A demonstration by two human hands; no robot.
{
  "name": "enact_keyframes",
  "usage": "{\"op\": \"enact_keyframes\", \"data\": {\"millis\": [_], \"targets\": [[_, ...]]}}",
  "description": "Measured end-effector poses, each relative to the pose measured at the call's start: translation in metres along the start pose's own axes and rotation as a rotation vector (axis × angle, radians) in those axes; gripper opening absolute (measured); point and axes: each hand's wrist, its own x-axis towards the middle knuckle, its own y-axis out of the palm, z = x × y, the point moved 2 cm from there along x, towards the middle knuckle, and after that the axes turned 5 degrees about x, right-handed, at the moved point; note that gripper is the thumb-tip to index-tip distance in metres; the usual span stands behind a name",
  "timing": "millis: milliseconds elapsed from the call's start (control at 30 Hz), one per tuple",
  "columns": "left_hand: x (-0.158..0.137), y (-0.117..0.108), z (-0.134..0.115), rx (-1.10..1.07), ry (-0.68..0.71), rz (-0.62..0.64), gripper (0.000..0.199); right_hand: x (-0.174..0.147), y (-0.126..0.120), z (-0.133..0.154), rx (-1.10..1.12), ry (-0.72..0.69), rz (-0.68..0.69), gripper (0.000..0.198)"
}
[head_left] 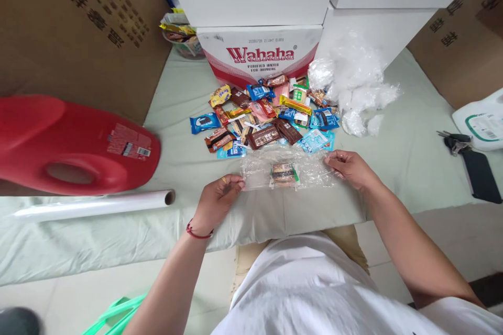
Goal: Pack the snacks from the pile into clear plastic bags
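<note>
A strip of clear plastic film stretches between my two hands at the near side of the table. My left hand pinches its left end, and my right hand pinches the right end. On the middle of the film lies a small wrapped snack with green edges and a dark band. Just beyond the film spreads a pile of wrapped snacks, among them a brown packet, a blue packet and a light blue packet.
Crumpled clear plastic is heaped right of the pile. Behind stands a Wahaha carton. A red jug and a film roll lie left; keys, a black phone and a white bottle are right.
</note>
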Motion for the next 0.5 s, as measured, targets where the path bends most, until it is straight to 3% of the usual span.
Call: {"op": "enact_keyframes", "data": {"millis": [100,200,300,367,433,500], "targets": [[0.003,-0.008,0.004,0.068,-0.043,-0.083,0.035,-0.002,-0.002,-0.007,-0.099,-0.015,0.004,0.049],[-0.003,-0.015,0.003,0.247,-0.054,-0.366,0.028,-0.007,-0.008,-0.003,-0.339,-0.162,-0.093,0.042],[-0.021,-0.009,-0.021,0.412,0.169,-0.667,0.021,-0.011,-0.01,0.02,-0.585,-0.408,-0.295,0.031],[-0.032,0.008,-0.046,0.452,0.423,-0.617,0.019,-0.006,0.001,0.041,-0.677,-0.558,-0.274,0.026],[-0.036,0.032,-0.07,0.496,0.636,-0.377,0.023,0.008,0.022,0.06,-0.72,-0.666,-0.078,0.025],[-0.033,0.057,-0.086,0.566,0.717,-0.162,0.028,0.028,0.05,0.075,-0.762,-0.724,0.159,0.025]]}}
